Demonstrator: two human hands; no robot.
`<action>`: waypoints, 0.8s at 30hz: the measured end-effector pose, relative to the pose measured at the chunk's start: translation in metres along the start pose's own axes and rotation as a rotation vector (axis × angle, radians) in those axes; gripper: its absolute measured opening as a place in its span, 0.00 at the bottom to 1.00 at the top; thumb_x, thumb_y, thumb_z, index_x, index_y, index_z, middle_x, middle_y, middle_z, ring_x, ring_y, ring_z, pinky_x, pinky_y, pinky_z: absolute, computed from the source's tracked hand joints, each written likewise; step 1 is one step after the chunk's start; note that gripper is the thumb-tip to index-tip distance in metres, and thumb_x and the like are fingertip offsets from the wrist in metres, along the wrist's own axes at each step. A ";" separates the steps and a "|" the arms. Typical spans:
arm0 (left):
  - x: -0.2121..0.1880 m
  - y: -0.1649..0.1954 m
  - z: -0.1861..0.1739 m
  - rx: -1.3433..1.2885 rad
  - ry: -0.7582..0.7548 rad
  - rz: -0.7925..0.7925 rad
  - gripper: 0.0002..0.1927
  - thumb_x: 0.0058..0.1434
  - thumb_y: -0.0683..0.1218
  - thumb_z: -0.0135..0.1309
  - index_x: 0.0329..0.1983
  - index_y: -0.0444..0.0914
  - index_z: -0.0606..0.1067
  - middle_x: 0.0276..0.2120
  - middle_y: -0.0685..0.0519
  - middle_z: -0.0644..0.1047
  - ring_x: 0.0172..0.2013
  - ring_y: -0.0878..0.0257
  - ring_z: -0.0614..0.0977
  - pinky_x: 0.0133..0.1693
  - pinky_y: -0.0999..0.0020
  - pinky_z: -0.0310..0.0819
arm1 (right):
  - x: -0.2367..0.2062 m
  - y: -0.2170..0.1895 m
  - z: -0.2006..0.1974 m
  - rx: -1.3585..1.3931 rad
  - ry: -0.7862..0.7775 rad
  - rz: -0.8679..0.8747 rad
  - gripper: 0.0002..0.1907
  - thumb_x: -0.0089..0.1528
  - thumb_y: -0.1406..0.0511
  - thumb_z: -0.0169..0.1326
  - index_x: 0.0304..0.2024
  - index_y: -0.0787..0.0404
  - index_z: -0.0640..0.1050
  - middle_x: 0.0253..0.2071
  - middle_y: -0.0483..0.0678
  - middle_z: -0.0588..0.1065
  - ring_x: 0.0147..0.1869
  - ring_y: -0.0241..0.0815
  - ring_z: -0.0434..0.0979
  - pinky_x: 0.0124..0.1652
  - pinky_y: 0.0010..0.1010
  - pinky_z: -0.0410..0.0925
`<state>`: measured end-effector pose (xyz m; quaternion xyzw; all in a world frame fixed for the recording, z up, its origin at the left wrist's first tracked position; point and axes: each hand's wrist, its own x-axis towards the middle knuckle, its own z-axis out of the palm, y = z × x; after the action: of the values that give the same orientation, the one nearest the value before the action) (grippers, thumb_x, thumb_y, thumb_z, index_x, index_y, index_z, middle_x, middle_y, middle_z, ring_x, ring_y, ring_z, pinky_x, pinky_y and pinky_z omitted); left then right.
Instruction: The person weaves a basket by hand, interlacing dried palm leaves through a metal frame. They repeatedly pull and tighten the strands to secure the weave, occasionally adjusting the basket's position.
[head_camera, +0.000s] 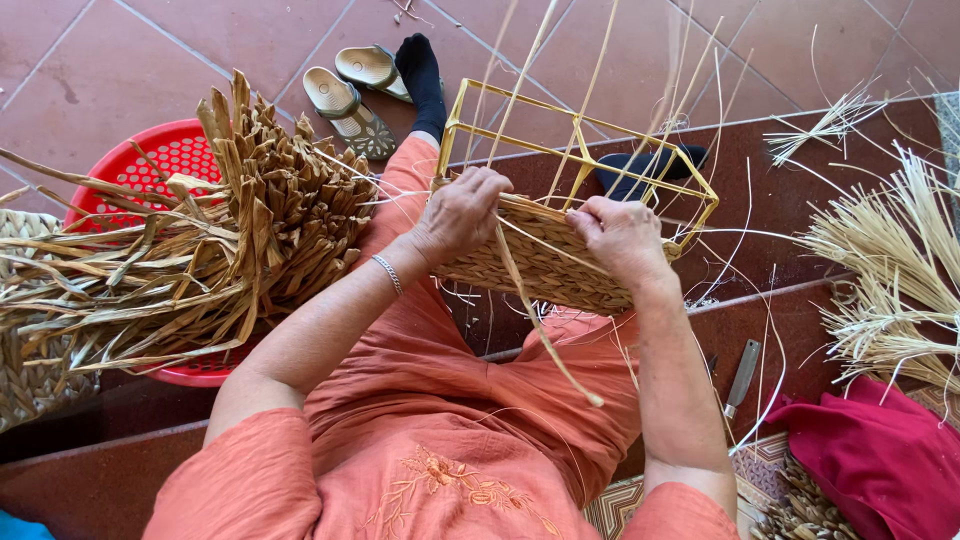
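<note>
Hands busy on half-woven straw basket on yellow wire frame (560, 250), propped on lap: left hand (462, 212) closed, bracing rim; right hand (622, 235) pinching long flat straw strand (530, 300) taut.

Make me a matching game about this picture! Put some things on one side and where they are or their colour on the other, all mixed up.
Things:
1. wire frame
2. plastic basket
3. sandals
4. cloth

Colour or place:
A. dark red, bottom right corner
B. yellow, above the woven panel that the left hand and right hand work on
C. bright red, under the pile of dried leaves
D. on the tiled floor, at the top

Pairs: 1-B, 2-C, 3-D, 4-A
</note>
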<state>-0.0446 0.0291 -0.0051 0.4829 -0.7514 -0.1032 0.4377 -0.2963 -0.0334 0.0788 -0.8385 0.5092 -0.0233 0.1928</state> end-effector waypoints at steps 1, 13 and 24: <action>0.002 -0.002 -0.004 -0.062 -0.008 -0.038 0.11 0.66 0.37 0.53 0.50 0.36 0.70 0.43 0.46 0.77 0.45 0.49 0.81 0.46 0.58 0.78 | -0.003 -0.004 0.004 -0.088 0.042 -0.049 0.09 0.63 0.55 0.62 0.39 0.51 0.86 0.29 0.48 0.83 0.33 0.44 0.79 0.37 0.37 0.71; 0.008 -0.012 -0.012 -0.345 -0.193 -0.336 0.05 0.66 0.40 0.58 0.42 0.36 0.73 0.34 0.49 0.80 0.38 0.59 0.83 0.39 0.67 0.77 | 0.004 -0.052 0.056 0.197 0.477 -0.219 0.13 0.64 0.58 0.63 0.42 0.60 0.79 0.35 0.48 0.80 0.36 0.46 0.82 0.36 0.39 0.72; 0.009 -0.024 -0.011 -0.398 -0.192 -0.275 0.07 0.66 0.41 0.60 0.43 0.37 0.74 0.34 0.49 0.81 0.36 0.60 0.85 0.39 0.66 0.78 | -0.002 -0.061 0.069 0.206 0.582 -0.327 0.08 0.67 0.62 0.61 0.42 0.59 0.81 0.35 0.48 0.80 0.33 0.44 0.82 0.33 0.35 0.72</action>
<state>-0.0223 0.0124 -0.0076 0.4730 -0.6817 -0.3526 0.4327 -0.2294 0.0136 0.0363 -0.8433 0.3966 -0.3434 0.1167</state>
